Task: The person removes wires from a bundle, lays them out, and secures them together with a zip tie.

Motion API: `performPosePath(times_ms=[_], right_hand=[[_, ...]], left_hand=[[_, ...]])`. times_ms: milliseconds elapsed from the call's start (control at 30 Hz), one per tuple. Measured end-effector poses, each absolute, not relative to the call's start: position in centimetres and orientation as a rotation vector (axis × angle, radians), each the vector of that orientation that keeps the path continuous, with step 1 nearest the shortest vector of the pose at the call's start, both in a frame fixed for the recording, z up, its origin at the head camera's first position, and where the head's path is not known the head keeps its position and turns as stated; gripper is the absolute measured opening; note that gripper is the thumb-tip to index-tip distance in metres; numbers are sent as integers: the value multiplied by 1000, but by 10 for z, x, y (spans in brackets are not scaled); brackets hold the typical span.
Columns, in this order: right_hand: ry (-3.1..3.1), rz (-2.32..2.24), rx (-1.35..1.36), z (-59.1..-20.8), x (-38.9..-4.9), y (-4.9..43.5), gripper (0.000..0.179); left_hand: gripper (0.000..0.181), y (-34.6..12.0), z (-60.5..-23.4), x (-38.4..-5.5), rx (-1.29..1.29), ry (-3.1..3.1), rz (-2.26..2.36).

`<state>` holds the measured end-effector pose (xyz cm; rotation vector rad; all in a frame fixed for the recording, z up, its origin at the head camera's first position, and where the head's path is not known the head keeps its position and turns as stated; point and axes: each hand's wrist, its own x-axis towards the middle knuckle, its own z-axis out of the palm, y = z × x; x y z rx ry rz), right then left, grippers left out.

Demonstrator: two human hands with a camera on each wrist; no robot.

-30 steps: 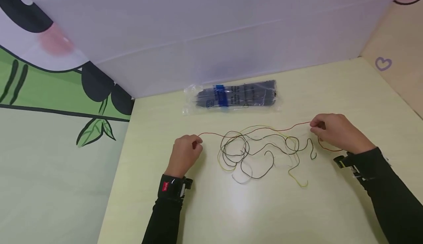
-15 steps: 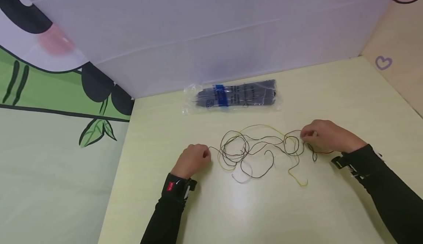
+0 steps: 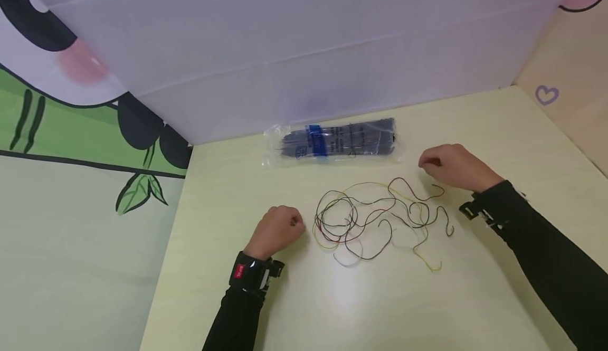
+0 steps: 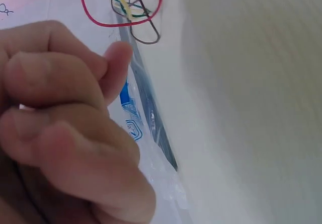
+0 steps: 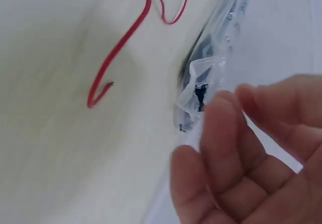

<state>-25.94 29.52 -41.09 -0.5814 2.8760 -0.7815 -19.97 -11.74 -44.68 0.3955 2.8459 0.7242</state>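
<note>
Loose thin wires lie tangled on the table in the head view. A red wire [image 3: 408,186] curls to the right and ends in a hook. With it lie dark wires [image 3: 380,252], a yellow wire [image 3: 424,259] and a whitish wire. My left hand [image 3: 274,233] is left of the coil, its fingers curled. In the left wrist view the red loop lies beyond the fingers, and I see nothing held. My right hand [image 3: 453,167] is above and right of the red end. Its fingers are loosely bent, thumb near forefinger, apart from the red wire [image 5: 121,43].
A clear plastic bag of dark grey strips with a blue band [image 3: 317,140] lies behind the wires, near the back wall [image 3: 332,76]. The pale table [image 3: 304,314] meets a peach wall [image 3: 570,119] at the right. A green-and-white printed sheet hangs at the left.
Both hands have let go of the red wire, which now lies curled among the others. My right hand has moved back, away from the wires. The left came nearer the coil.
</note>
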Motion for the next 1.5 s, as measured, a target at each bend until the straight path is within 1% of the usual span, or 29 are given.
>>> performPosePath(times_ms=[200, 367, 633, 967, 1200, 1367, 1500], right_hand=[[2914, -835, -515, -421, -311, 275, 22], [2934, -778, -467, -432, -329, 263, 22], [2904, -625, -363, -440, -338, 254, 21], [2893, -526, -374, -441, -350, 249, 18], [2924, -441, -412, -443, -354, 249, 13], [2943, -540, -436, -441, -345, 254, 16], [2987, -641, -425, -427, -325, 268, 22]], left_hand=[[15, -122, -451, -195, 342, 2907, 702], [13, -125, -451, -189, 316, 2941, 682], [12, -127, -450, -187, 307, 2963, 682], [11, -128, -449, -189, 298, 2955, 657], [12, -129, -449, -191, 334, 2957, 674], [12, -132, -450, -187, 330, 2965, 677], [12, -133, -451, -187, 335, 2971, 670]])
